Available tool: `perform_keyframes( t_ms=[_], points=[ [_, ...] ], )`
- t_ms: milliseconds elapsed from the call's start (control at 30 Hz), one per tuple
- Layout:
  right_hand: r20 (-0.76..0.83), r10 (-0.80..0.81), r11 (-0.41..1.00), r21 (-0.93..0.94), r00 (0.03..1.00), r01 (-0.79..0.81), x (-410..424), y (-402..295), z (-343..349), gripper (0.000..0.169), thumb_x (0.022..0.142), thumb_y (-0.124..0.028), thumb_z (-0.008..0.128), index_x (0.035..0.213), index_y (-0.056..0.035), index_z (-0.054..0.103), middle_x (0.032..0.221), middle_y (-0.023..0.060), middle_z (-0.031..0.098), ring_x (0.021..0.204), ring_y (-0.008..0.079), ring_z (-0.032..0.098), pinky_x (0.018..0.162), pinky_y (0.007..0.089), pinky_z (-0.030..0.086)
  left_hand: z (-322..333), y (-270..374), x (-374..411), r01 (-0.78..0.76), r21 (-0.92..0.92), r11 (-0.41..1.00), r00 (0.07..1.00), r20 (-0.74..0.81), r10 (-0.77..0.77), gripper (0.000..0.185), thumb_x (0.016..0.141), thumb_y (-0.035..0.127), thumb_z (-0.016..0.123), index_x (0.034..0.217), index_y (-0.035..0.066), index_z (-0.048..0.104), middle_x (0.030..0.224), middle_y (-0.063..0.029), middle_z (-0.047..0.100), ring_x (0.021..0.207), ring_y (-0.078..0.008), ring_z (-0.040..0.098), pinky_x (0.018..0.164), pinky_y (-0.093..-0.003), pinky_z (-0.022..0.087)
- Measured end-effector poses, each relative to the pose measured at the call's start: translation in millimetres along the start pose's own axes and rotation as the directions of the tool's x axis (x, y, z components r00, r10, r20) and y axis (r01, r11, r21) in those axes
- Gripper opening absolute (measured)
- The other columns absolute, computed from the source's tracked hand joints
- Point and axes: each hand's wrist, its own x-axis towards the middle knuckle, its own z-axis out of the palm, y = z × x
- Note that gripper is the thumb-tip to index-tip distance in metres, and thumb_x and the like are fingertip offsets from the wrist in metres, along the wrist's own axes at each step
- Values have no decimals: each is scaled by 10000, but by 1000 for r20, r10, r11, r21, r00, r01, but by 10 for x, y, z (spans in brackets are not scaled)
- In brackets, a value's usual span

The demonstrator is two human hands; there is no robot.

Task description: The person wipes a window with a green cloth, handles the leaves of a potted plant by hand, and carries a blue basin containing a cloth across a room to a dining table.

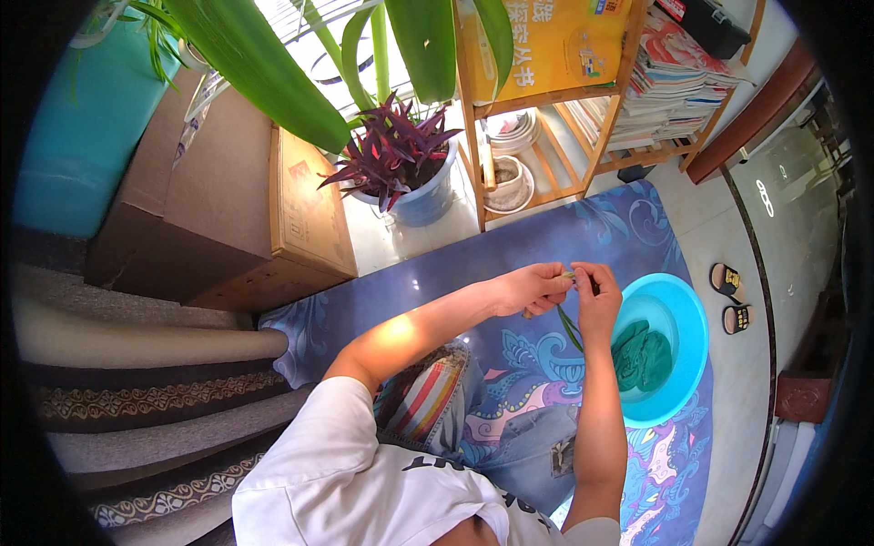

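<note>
My left hand (536, 288) and my right hand (596, 295) meet in front of me, above the patterned blue mat (437, 276). Both pinch a thin, pale green strand (568, 275), perhaps a leaf or stem, between their fingertips. Long, narrow green blades (568, 327) hang down between the hands. A small brownish tip shows under my left palm; what it belongs to is hidden. Just right of my right forearm, a turquoise plastic basin (698, 341) holds a crumpled dark green cloth (642, 356).
A purple-leaved plant (396, 153) grows in a light blue pot (427, 201) ahead. Beside it stands a wooden shelf (532, 102) with books and dishes. Cardboard boxes (311, 198) are at left, near curtains (157, 392). Slippers (727, 283) lie beyond the basin.
</note>
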Motion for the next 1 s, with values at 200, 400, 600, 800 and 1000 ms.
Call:
perform_keyframes(
  t_ms=[200, 400, 600, 800, 1000],
  points=[
    [-125, -11, 999, 30, 992, 14, -15, -3, -28, 107, 803, -36, 535, 879, -15, 607, 851, 70, 558, 717, 153, 543, 618, 250, 430, 254, 45, 359, -137, -41, 990, 936, -334, 115, 210, 912, 313, 421, 790, 145, 385, 606, 56, 345, 457, -38, 267, 391, -206, 184],
    [-213, -59, 998, -18, 975, 56, 2, 14, -78, 119, 810, -28, 512, 885, -4, 602, 908, 84, 534, 785, 191, 532, 686, 271, 431, 432, -111, 722, -272, 0, 962, 844, -481, 238, 206, 911, 320, 415, 821, 134, 413, 644, 17, 442, 494, -79, 388, 413, -241, 303],
    [-151, -190, 971, -174, 970, 163, -59, 32, -12, 163, 789, -27, 506, 912, -26, 615, 1023, 85, 512, 944, 245, 468, 812, 327, 383, 500, -192, 840, -560, -255, 788, 749, -563, 349, 196, 902, 241, 411, 809, 74, 456, 708, -25, 471, 645, -118, 469, 570, -273, 413],
    [-91, -233, 950, -235, 968, 207, -99, 38, 26, 226, 782, -70, 512, 985, -73, 610, 1101, 88, 504, 1012, 267, 452, 874, 358, 350, 429, -200, 799, -621, -286, 730, 684, -653, 327, 191, 901, 204, 387, 774, 83, 464, 705, -31, 476, 641, -137, 481, 576, -271, 422],
    [-119, -15, 998, 61, 993, 22, -100, -6, 55, 287, 828, -124, 513, 1110, -84, 544, 1103, 117, 515, 993, 260, 510, 825, 326, 412, 250, -179, 741, -554, -497, 668, 801, -538, 263, 283, 927, 303, 348, 713, 125, 401, 616, 14, 411, 491, -97, 343, 410, -238, 285]
  ],
)
